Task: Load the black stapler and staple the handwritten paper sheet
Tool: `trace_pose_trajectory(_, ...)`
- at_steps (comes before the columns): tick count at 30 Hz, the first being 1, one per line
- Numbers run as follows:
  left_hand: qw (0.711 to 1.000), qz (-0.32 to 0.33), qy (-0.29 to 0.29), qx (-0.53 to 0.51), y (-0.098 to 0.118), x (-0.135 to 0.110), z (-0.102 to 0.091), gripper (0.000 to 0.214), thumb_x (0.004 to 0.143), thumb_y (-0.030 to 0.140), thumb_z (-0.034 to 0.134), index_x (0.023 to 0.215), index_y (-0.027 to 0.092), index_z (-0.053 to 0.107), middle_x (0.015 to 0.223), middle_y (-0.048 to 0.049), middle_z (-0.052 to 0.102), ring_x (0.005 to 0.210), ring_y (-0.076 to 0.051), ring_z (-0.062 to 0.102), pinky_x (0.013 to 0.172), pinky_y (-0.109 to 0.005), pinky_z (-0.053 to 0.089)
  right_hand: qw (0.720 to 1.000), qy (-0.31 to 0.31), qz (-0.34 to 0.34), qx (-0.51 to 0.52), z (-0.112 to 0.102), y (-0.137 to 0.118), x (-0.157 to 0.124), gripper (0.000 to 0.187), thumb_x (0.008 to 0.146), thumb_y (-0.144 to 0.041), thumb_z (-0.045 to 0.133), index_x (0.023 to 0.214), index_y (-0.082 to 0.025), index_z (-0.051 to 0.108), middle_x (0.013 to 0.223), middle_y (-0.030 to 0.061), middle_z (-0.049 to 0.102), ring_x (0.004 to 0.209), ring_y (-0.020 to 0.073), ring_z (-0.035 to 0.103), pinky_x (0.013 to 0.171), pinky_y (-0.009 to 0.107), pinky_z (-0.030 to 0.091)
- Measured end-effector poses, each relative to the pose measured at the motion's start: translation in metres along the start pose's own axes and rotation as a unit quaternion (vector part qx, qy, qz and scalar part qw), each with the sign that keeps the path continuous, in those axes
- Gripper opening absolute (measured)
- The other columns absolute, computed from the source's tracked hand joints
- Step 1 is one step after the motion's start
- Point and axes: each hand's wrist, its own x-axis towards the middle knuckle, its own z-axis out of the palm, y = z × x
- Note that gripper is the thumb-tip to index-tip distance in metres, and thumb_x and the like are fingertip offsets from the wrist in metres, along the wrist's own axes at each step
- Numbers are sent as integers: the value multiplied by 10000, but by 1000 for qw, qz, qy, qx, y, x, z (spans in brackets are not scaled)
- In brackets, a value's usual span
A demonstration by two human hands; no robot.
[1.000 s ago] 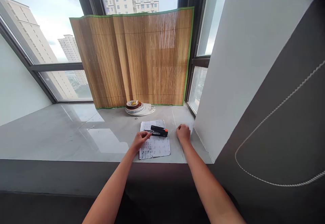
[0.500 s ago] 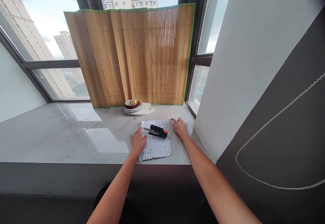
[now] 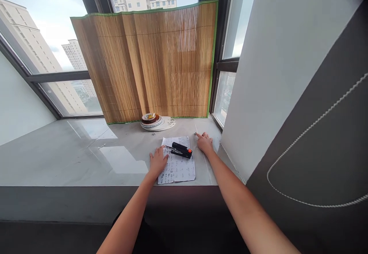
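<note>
1. Left hand (image 3: 158, 162), fingers spread, lies over the left edge of the paper (image 3: 180, 169), towards the sill's (image 3: 71, 162) front edge.
2. Right hand (image 3: 204, 142), near the right end, points a finger at a tiny piece (image 3: 195, 133); pinched or merely touched, can't tell.
3. Seemingly a small-parts step: lifting it calls for fingertip precision.
4. Between hands, black stapler (image 3: 181, 150) on paper.

Both arms (image 3: 126, 219) outstretched, left hand (image 3: 158, 162) palm-down, fingers spread, right hand (image 3: 205, 143) with index finger (image 3: 198, 135) extended.
</note>
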Motion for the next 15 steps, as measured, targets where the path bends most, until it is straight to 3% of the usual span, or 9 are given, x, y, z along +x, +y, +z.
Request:
trace_pose_trajectory(3,997,10,67,-31,-15,16,-7,512,998,335,550,1486,200,469,1529,-184,548,1426,-341,529,1167,-559,417,1000,5,-8,0,0,-1,-1,558,1010,-163,358,1504,-322,561,1336,157,548,1251,302,518,1035,468,374)
trace_pose_trajectory(6,993,-8,115,-14,-35,51,-24,325,1023,226,410,1235,176,651,1281,-164,682,1172,-286,680,1032,-429,522,1000,20,-14,2,1,-1,-1,532,1002,-163,362,1466,-301,584,1319,156,559,1242,309,524,1026,480,377)
trace_pose_trajectory(9,994,-36,84,59,-52,91,-39,359,964,117,410,1203,146,677,1278,-185,668,1151,-292,684,1012,-418,528,1000,24,-10,6,3,0,0,508,998,-153,353,1427,-274,597,1312,159,564,1231,310,533,1018,478,380)
trace_pose_trajectory(12,996,-11,41,77,-63,120,-43,439,947,224,559,1374,145,624,1506,-201,554,1343,-329,589,1129,-444,462,999,30,-6,11,3,-1,-1,500,984,-125,349,1404,-250,589,1300,160,576,1226,309,542,1006,466,378)
trace_pose_trajectory(15,994,25,-30,102,-67,132,-40,564,991,330,546,1538,200,515,1700,-145,362,1535,-351,394,1242,-531,332,999,34,-3,17,2,-1,-2,498,969,-96,348,1392,-235,569,1279,159,593,1228,306,548,1002,452,370)
